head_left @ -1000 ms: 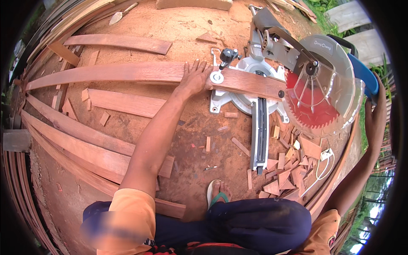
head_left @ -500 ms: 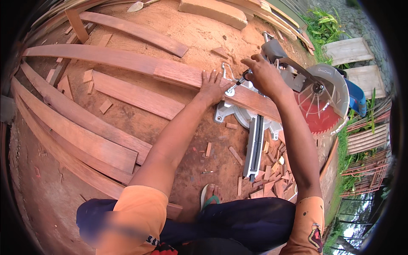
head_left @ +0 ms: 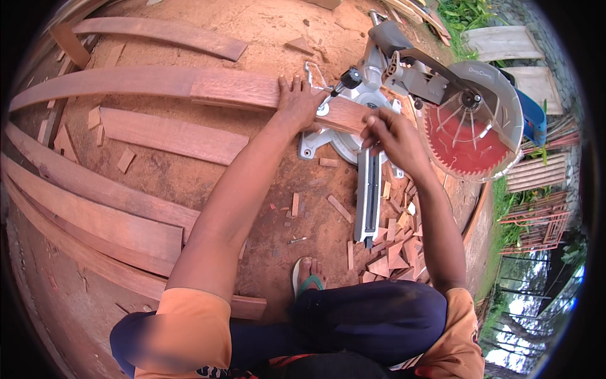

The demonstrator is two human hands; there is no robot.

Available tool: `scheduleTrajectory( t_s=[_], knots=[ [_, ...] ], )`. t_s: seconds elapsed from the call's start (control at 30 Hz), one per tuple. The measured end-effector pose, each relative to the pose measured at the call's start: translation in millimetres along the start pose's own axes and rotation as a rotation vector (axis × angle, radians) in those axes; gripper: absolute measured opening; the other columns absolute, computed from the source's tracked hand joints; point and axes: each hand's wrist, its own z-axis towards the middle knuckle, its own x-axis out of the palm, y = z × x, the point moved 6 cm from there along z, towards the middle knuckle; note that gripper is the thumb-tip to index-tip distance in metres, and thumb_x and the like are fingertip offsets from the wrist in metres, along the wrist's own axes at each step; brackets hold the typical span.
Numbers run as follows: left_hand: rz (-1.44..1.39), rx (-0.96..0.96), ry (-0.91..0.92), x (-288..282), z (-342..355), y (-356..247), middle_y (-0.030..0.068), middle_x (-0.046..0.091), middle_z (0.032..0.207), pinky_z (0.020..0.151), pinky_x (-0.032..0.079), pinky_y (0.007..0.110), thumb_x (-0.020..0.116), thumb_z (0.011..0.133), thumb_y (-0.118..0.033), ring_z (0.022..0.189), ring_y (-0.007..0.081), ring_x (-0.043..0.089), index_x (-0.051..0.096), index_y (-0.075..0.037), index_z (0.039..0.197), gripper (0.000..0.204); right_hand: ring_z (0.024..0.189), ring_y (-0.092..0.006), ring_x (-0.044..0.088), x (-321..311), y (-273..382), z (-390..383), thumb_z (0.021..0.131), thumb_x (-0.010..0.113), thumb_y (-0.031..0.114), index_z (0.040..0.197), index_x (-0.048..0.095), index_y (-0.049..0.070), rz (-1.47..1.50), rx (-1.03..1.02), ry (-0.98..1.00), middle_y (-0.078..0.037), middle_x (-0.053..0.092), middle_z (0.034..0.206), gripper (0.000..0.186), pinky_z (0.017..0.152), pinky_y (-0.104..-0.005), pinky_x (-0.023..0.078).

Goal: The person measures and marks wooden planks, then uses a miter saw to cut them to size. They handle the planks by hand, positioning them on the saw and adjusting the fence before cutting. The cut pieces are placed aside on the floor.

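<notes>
My left hand (head_left: 297,106) presses on a long reddish-brown plank (head_left: 233,90), fingers over its far edge and thumb at the near edge. The plank lies across the base of a mitre saw (head_left: 353,142). A clamp with a black knob (head_left: 351,78) stands beside this hand, its round pad on the plank. My right hand (head_left: 392,140) hovers at the plank's right end, fingers loosely bent and apart, hiding that end; contact is unclear. To the right, the saw's red toothed blade (head_left: 464,142) sits raised under a grey guard.
Several other planks (head_left: 95,208) lie at the left, with a shorter plank (head_left: 173,134) nearer the saw. Wood offcuts (head_left: 398,252) are heaped below the saw's slotted arm (head_left: 368,202). My sandalled foot (head_left: 308,278) stands close by. Sawdust covers the ground.
My right hand has come off the clamp knob and moved nearer to me, over the plank's right end. My left hand stays on the plank. The whole view has shifted slightly.
</notes>
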Motion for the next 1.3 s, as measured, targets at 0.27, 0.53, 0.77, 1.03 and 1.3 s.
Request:
scheduleTrajectory(
  t_s=[0.27,0.53,0.77,1.03,1.3],
  knots=[
    [-0.053,0.136,-0.132,14,29,-17,0.0147,0.061,0.128,0.115,0.036,0.049,0.094,0.063,-0.043,0.130,0.0330,0.052,0.056,0.001,0.128,0.088,0.063,-0.0169,0.066,-6,-267,11,0.110,0.043,0.049,0.114,0.055,-0.008,0.741,0.510,-0.444,-0.013,0.067,0.083,0.058,0.051,-0.0261,0.055],
    [-0.062,0.210,-0.200,26,25,-10,0.0148,0.059,0.124,0.113,0.037,0.049,0.095,0.062,-0.040,0.125,0.0330,0.052,0.054,0.002,0.130,0.090,0.065,-0.0180,0.069,-9,-276,25,0.106,0.058,0.043,0.113,0.056,-0.010,0.850,0.445,-0.410,-0.017,0.069,0.087,0.054,0.052,-0.0253,0.059],
    [-0.044,0.194,-0.128,29,33,-12,0.0158,0.060,0.122,0.106,0.039,0.048,0.096,0.059,-0.043,0.124,0.0332,0.053,0.054,0.003,0.130,0.094,0.071,-0.0223,0.072,-11,-288,32,0.108,0.055,0.034,0.117,0.054,-0.013,0.988,0.360,-0.416,-0.022,0.069,0.091,0.048,0.059,-0.0290,0.065],
    [-0.011,0.172,-0.045,20,45,-8,0.0161,0.060,0.128,0.106,0.039,0.050,0.095,0.051,-0.056,0.125,0.0346,0.052,0.051,0.001,0.139,0.114,0.074,-0.0221,0.075,-4,-294,43,0.105,0.061,0.035,0.111,0.059,-0.010,1.100,0.332,-0.497,-0.021,0.073,0.091,0.045,0.059,-0.0287,0.065],
    [-0.049,0.140,-0.034,25,35,-13,0.0188,0.053,0.144,0.120,0.025,0.059,0.093,0.059,-0.056,0.141,0.0353,0.043,0.045,0.001,0.144,0.113,0.056,-0.0186,0.070,-12,-204,10,0.108,0.055,0.034,0.096,0.066,-0.009,0.410,0.451,-0.113,-0.020,0.072,0.074,0.045,0.047,-0.0295,0.057]
  ],
)
